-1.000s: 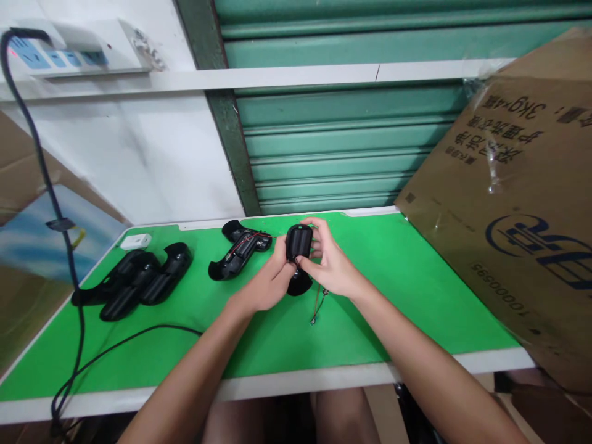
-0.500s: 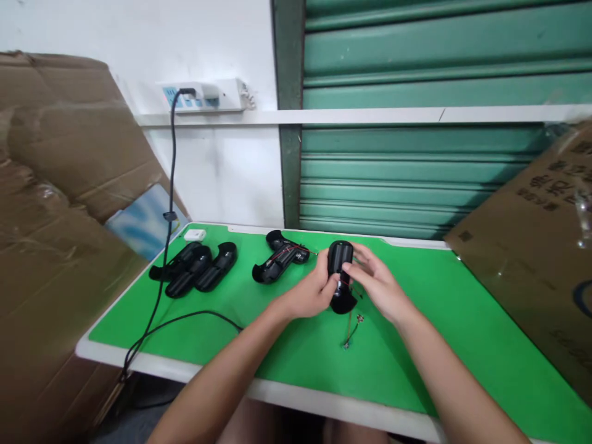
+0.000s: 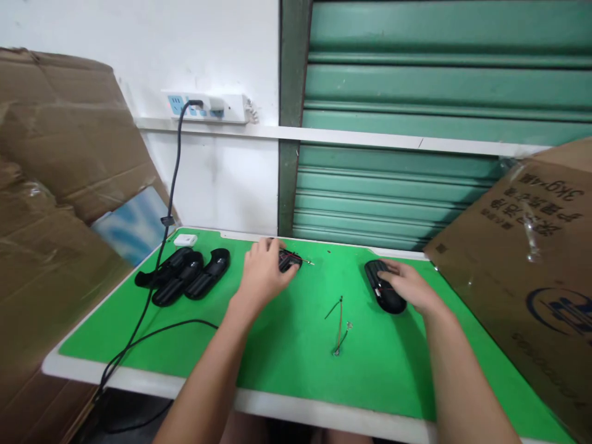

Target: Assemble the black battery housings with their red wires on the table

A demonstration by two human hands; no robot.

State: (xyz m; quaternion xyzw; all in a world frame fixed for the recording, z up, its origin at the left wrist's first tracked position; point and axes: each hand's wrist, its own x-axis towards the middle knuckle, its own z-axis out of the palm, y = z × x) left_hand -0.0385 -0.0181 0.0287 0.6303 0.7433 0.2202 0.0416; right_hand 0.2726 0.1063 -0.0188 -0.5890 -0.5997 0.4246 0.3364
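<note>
My right hand (image 3: 409,287) grips a black plastic shell (image 3: 391,301) by its right side, thumb over the hollow inner face and fingers behind. A thin red wire shows inside that shell, low over the right part of the table. Further left, my left hand (image 3: 261,271) reaches over another black shell with red wires (image 3: 290,260), its thumb and fingers apart around it. The hand hides much of that shell, so contact is unclear. Between the hands lies a small wired part (image 3: 341,327) with thin dark and brownish leads and tiny end pieces.
Several black shells (image 3: 192,277) lie together on the left of the green table mat (image 3: 287,357), near a small white block (image 3: 185,240). A black cable (image 3: 178,154) hangs from the power strip (image 3: 208,108) across the mat. Cardboard (image 3: 518,265) stands on both sides.
My hands have separated. My right hand has carried the shell to the right, while my left hand has let go of it and moved left over the wired shell.
</note>
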